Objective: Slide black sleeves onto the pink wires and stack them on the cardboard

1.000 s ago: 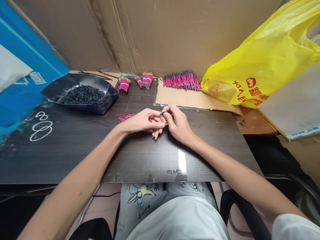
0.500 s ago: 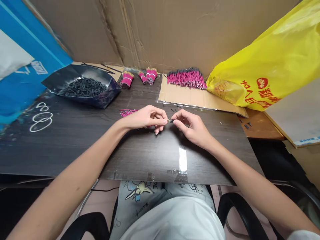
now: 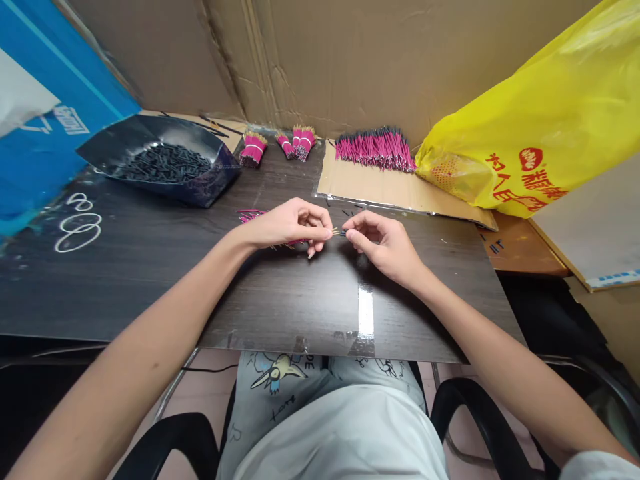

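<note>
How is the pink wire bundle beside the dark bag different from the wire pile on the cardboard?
The wire bundle has a white band around it; on the wire pile, no band shows. The bundle's far ends are gold, while the pile's are black. The pile is wider than the bundle. Both are made of many thin pink wires.

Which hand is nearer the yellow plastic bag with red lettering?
Right. The right hand is left of the yellow plastic bag and closer to the person; the left hand is farther left.
</note>
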### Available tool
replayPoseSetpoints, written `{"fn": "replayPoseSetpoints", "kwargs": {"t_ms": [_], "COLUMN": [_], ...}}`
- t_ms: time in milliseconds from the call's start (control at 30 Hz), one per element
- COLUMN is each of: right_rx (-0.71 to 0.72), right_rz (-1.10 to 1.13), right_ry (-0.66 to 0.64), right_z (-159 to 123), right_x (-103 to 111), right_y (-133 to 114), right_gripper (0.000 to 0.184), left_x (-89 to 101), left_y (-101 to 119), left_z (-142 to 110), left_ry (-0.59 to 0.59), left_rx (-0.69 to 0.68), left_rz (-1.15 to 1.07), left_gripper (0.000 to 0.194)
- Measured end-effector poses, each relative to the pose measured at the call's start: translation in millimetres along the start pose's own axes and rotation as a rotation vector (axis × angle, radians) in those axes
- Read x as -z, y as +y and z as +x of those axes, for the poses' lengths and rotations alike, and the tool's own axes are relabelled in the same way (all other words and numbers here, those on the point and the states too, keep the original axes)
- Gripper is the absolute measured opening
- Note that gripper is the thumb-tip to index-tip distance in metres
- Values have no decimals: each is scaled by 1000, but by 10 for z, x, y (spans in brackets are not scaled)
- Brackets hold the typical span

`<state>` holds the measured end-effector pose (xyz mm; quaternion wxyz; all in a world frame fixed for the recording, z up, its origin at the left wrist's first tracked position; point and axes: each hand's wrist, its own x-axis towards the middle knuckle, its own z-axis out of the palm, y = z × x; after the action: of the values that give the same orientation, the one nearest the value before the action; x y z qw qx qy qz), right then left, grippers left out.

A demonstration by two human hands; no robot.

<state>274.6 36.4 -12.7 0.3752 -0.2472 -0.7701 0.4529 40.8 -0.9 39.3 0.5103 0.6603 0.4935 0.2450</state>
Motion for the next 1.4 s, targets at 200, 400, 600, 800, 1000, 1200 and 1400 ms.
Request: {"fn": "replayPoseSetpoints", "kwargs": {"t_ms": [200,400,600,800,1000,1200,1400], "right_rx": [13,18,38,102,144,38,-36], "right_rz": [-6,2,-35,-127,-163,-1,111], "right_ry": [-3,-7,-12,-28,-41,-23,6], "right_z": [3,-5,-8,-22,-32,-35,-43], "right_x": [-5,-19,-25,-16,-28,-65,-79], "right_y": [23,33,42,16,16,28,-25], "right_gripper": [15,15,14,14,13,13,20], "left_x": [1,0,15,2,-33,-32,-15], "left_y": [2,-3,-20,-25,-6,-35,-59], "left_z": [-8,-4,4,4,2,23,37], "left_ry": [2,-16,-18,-17,-14,-22,-27], "left_rx": [19,8,2,2,45,13,-17], "left_rz": [-22,3,38,52,38,41,80], "left_gripper": [26,28,31,27,27,21,21]}}
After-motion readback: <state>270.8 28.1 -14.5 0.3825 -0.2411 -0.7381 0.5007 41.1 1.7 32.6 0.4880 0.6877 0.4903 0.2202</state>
